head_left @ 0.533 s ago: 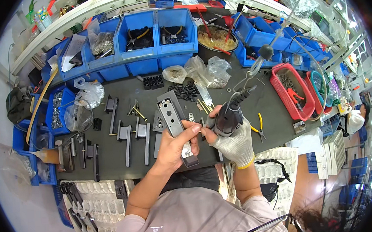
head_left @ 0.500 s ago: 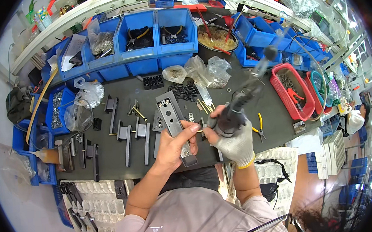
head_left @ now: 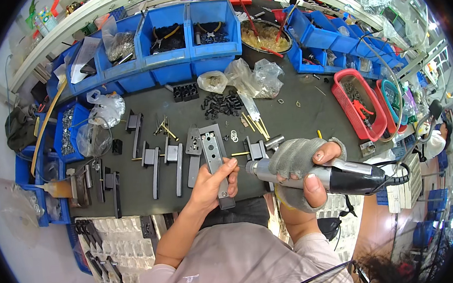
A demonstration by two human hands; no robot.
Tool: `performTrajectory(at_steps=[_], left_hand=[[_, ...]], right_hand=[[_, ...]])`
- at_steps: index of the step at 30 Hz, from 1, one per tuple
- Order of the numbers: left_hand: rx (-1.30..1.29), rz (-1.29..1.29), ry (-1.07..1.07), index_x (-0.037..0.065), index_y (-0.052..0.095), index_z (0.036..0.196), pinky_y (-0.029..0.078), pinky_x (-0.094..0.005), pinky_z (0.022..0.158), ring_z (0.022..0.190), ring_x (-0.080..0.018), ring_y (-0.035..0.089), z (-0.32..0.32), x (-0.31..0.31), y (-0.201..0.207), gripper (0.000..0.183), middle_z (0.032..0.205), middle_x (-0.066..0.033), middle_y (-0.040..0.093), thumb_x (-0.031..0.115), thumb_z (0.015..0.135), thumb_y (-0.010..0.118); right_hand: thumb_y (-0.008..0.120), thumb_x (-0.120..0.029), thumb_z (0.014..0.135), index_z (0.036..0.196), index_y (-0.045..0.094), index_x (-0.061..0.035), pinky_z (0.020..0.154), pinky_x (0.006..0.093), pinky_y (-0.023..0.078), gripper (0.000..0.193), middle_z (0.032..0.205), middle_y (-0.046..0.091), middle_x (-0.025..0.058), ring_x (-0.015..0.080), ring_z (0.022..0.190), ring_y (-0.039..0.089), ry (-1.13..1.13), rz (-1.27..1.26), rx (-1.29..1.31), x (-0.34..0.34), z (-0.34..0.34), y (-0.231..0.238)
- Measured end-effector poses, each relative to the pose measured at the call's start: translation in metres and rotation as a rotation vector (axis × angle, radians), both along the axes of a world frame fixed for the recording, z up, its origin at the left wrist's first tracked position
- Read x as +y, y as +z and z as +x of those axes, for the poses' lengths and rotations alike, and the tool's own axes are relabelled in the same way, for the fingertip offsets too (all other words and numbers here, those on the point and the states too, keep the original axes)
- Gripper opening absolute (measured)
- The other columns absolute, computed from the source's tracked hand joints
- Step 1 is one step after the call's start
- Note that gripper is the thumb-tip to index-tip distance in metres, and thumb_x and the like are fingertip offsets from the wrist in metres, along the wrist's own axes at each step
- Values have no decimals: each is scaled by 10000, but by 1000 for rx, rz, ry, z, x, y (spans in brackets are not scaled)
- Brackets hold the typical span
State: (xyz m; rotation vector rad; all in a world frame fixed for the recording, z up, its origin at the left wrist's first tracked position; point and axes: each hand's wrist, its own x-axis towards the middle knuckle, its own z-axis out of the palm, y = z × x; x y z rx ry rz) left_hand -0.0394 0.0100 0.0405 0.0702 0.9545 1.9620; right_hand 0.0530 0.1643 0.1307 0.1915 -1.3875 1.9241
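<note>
Both hands full: left hand grips metal plate upright, gloved right hand holds power screwdriver w/ tip beside plate.

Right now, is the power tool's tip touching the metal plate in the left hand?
Cannot tell. In the head view the power tool tip sits beside the metal plate, but the left hand fingers hide the junction.

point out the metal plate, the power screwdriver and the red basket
metal plate (head_left: pixel 212 150), head view, upper half with the holes
power screwdriver (head_left: pixel 352 177), head view, dark rear body
red basket (head_left: pixel 342 99), head view, left rim
</note>
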Motion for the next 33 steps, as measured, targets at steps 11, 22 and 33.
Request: performTrajectory(at_steps=[11,22,33], left_hand=[[-5,-64,-11,60,556,881,392,-283,428,476,-112,492,1,2,-2,214,671,-19,528,235,988,615],[18,-43,-20,15,593,878,425,-303,437,489,-137,522,-1,-2,-10,220,673,-56,559,207,956,669],[79,-98,-17,-22,633,938,420,-282,432,483,-132,531,3,4,-9,309,653,-53,560,283,987,627]], right_hand=[[685,-273,865,1053,348,-161,739,361,515,402,895,552,106,205,810,565,0,-24,-87,-2,4,-5],[713,-271,855,1050,354,-155,731,374,523,424,853,551,81,204,791,574,3,-92,-108,-7,5,-7],[735,-276,842,1038,380,-149,740,364,522,425,833,551,82,205,771,584,-60,-91,-129,-6,7,-7]])
